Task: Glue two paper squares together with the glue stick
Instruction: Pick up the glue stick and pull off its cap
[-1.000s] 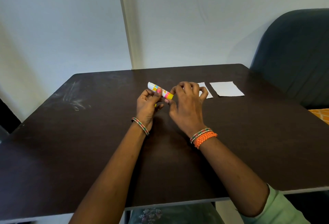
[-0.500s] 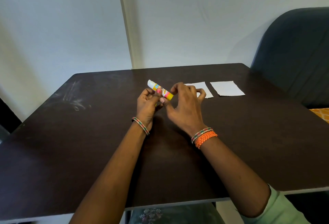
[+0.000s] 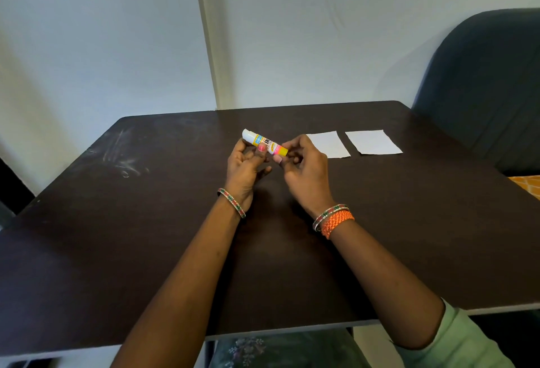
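Observation:
A glue stick [image 3: 264, 143] with a white cap and a yellow, blue and pink label is held level above the dark table [image 3: 146, 221], cap end pointing far left. My left hand [image 3: 245, 167] grips its middle between thumb and fingers. My right hand [image 3: 304, 167] pinches its yellow near-right end with the fingertips. Two white paper squares lie flat on the table to the right: one [image 3: 331, 144] just behind my right hand, partly hidden by it, the other [image 3: 373, 142] beside it with a narrow gap between them.
A dark upholstered chair [image 3: 482, 90] stands at the table's far right corner. A pale wall rises right behind the table's far edge. Chalky scuff marks [image 3: 122, 157] show on the left part of the tabletop. An orange patterned cloth [image 3: 527, 185] peeks in at the right edge.
My right hand has slid to the right off the glue stick's middle, baring more of the label and of the nearer paper square. The left hand keeps its hold.

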